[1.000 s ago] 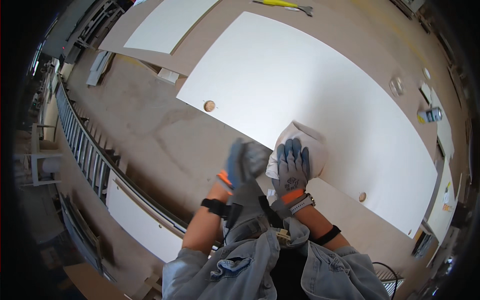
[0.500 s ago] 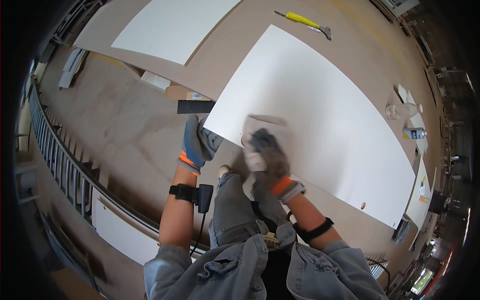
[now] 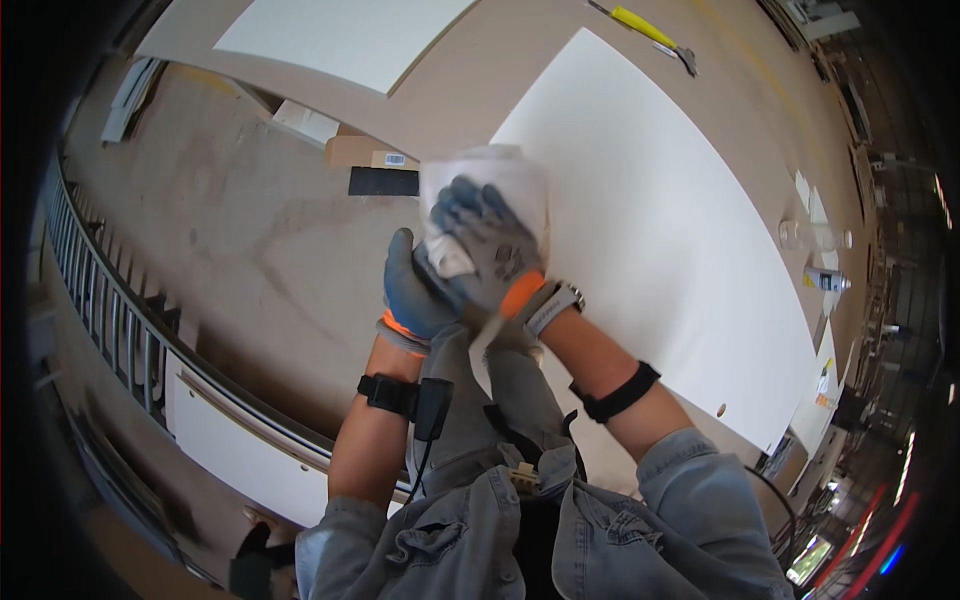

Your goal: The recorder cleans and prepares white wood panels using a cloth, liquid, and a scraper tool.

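A pale cloth (image 3: 532,185), folded and smeared by motion, lies under my right hand (image 3: 490,245) in its grey-blue glove. The fingers press on the cloth, and a bunched part of it shows by the thumb. This hand is over the near left corner of a large white panel (image 3: 640,220), which rests on a brown work surface. Close beneath it is my left hand (image 3: 415,290), gloved, with the thumb pointing up beside the cloth. Its other fingers are hidden behind the right hand, so their grip cannot be seen. The cloth and hands cover the panel's corner.
A second white panel (image 3: 340,40) lies at the far left. Beyond the nearer panel is a yellow-handled scraper (image 3: 645,28). A clear bottle (image 3: 800,236) and a small can (image 3: 826,279) stand at the right. A curved metal roller rack (image 3: 125,300) runs along the left.
My right hand has moved the cloth left and away from me, to the panel's corner. My left hand has shifted slightly right, and the two hands are now close together.
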`<action>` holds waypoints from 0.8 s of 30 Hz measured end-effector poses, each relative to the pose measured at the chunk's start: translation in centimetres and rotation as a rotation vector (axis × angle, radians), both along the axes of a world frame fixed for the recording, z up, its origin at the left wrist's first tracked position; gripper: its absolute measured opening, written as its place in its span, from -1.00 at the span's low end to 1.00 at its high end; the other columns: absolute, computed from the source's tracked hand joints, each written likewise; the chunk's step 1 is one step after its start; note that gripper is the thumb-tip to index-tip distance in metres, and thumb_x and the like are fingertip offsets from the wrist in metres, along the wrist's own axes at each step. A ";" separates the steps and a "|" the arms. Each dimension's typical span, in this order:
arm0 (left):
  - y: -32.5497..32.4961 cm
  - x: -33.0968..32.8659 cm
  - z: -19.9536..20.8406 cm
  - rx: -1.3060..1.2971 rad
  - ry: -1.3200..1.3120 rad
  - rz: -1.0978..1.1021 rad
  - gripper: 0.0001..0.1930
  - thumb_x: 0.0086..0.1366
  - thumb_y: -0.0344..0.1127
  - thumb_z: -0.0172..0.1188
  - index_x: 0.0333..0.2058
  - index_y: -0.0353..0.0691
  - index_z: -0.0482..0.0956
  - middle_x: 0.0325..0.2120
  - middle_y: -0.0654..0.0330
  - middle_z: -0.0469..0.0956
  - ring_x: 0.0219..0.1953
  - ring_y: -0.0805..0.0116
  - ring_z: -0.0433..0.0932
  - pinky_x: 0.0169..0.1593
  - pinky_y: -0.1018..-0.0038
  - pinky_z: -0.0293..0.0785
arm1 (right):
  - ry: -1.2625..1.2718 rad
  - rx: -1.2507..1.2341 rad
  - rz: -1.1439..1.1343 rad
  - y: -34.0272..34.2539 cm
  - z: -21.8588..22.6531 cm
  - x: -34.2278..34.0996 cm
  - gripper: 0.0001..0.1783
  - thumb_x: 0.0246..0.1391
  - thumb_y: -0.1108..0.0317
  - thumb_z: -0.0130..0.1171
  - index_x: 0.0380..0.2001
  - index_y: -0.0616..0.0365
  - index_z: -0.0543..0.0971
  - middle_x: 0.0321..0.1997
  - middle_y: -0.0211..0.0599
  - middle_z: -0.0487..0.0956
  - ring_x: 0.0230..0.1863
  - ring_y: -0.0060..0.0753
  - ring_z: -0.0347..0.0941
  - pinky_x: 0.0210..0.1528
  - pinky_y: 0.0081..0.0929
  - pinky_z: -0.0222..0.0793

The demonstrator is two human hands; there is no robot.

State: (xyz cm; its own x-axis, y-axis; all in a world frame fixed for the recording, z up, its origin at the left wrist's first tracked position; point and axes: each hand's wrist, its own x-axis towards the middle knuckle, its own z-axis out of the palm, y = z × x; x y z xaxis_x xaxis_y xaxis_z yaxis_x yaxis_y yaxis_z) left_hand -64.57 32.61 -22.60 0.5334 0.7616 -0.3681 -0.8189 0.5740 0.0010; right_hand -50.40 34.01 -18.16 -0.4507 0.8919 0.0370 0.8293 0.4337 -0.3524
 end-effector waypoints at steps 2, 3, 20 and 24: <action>0.1 0.1 0.8 -0.036 -0.053 0.017 -0.35 0.32 0.17 -0.29 0.22 -0.17 0.18 0.18 0.08 0.27 0.20 0.10 0.25 0.28 0.15 0.08 | 0.100 0.024 0.075 -0.8 -0.2 -0.8 -0.40 -0.01 0.08 0.00 0.11 0.09 0.38 0.21 -0.20 0.35 0.38 -0.19 0.02 0.44 -0.21 -0.32; 0.1 0.2 0.9 -0.005 -0.087 0.003 -0.34 0.32 0.17 -0.30 0.22 -0.16 0.17 0.17 0.07 0.27 0.20 0.08 0.25 0.28 0.14 0.08 | 0.093 0.026 0.087 -0.9 -0.3 -0.8 -0.40 -0.01 0.08 0.00 0.11 0.09 0.38 0.21 -0.20 0.35 0.38 -0.19 0.02 0.44 -0.21 -0.32; 0.9 0.0 0.9 0.159 -0.337 0.056 -0.50 0.38 -0.02 -0.31 0.06 -0.27 0.33 -0.05 0.01 0.45 -0.01 0.13 0.42 0.17 0.20 0.28 | 0.127 -0.135 0.131 -2.3 1.1 -1.1 -0.40 0.00 0.11 -0.03 0.14 0.09 0.35 0.23 -0.13 0.32 0.37 -0.18 0.03 0.44 -0.19 -0.28; 0.8 -0.1 0.9 0.626 0.577 0.032 -0.52 0.36 -0.06 -0.22 0.06 -0.32 0.31 -0.10 0.05 0.48 -0.08 0.18 0.47 0.08 0.28 0.40 | 0.244 -0.121 0.079 -3.3 0.6 -0.9 -0.41 -0.03 0.16 -0.03 0.11 0.11 0.38 0.20 -0.09 0.36 0.34 -0.12 0.09 0.42 -0.19 -0.21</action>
